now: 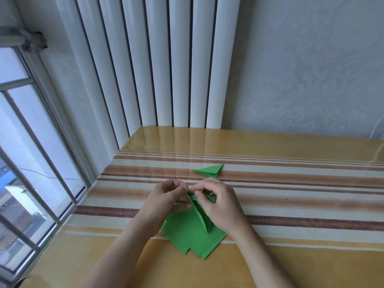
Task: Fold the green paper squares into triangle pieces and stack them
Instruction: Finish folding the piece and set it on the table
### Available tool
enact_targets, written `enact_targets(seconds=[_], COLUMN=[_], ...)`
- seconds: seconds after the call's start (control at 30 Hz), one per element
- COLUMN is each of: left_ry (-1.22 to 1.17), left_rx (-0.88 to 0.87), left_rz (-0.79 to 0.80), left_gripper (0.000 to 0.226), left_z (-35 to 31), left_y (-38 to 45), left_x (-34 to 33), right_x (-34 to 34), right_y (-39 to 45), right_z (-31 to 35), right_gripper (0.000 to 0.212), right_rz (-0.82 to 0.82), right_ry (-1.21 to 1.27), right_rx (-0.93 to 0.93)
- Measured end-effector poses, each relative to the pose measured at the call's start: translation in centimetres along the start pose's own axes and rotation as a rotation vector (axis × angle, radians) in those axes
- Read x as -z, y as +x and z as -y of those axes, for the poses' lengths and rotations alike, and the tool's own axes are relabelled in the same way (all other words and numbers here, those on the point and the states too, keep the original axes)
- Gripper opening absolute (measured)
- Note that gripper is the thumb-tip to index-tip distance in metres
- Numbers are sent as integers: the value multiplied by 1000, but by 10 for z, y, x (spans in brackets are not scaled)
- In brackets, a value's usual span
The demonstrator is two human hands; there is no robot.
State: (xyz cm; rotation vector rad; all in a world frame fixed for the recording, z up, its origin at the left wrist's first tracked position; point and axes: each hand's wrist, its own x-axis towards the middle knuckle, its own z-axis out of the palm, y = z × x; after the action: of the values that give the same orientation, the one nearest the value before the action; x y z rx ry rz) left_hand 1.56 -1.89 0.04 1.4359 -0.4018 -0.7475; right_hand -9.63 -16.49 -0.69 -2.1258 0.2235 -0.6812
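Note:
A partly folded green paper piece (199, 213) stands on edge between my hands, above a loose pile of flat green paper squares (190, 235) on the table. My left hand (166, 199) pinches its top left corner. My right hand (220, 204) pinches the same top from the right and covers part of the fold. One finished green triangle piece (211, 170) lies flat on the striped cloth, just beyond my right hand and apart from it.
The table (301, 265) has a glossy yellow top with a brown and cream striped band across it. A white radiator (158, 65) stands against the far wall. A window (27, 154) runs along the table's left edge.

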Motion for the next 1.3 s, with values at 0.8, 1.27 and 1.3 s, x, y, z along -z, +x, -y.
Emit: enact_targets(seconds=[0.8, 1.27, 1.3], left_ry=[101, 105, 130], left_rx=[-46, -134, -161], left_rz=[-135, -34, -38], left_gripper=[16, 12, 10], left_z=[-1, -3, -2], left_y=[-1, -2, -1], left_x=[-1, -1, 0], right_x=[6, 5, 5], right_y=[3, 6, 6], right_z=[-9, -12, -13], right_gripper=[12, 13, 15], right_rz=[-36, -64, -58], right_ry=[133, 103, 102], right_rx=[-318, -281, -283])
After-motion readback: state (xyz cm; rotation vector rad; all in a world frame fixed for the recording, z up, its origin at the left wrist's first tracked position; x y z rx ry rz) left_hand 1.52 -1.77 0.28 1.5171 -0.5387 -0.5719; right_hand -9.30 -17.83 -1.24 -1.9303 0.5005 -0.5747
